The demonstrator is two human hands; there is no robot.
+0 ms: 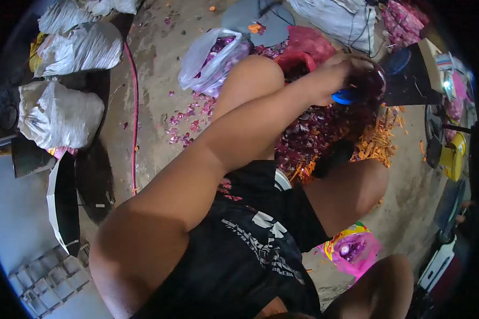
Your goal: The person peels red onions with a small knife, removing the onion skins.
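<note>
My left hand (335, 77) reaches across to the upper right, closed at the edge of a dark round container (370, 80) with a blue part (346, 97). Its fingers are partly hidden and blurred. Under it lies a heap of purple-red onion skins (308, 135), with orange peelings (380, 141) on the right side. Beside my wrist stands a red container (298, 61), and behind it is a red mesh sack (311, 42). Only my bent right arm shows at the bottom right; my right hand is out of the frame.
A whitish plastic bag (213, 64) of purple skins stands left of my knee. A pink bag (354, 250) lies at lower right. White sacks (64, 114) line the left, a pink hose (133, 117) crosses the floor, and a grey round lid (258, 24) lies at the back.
</note>
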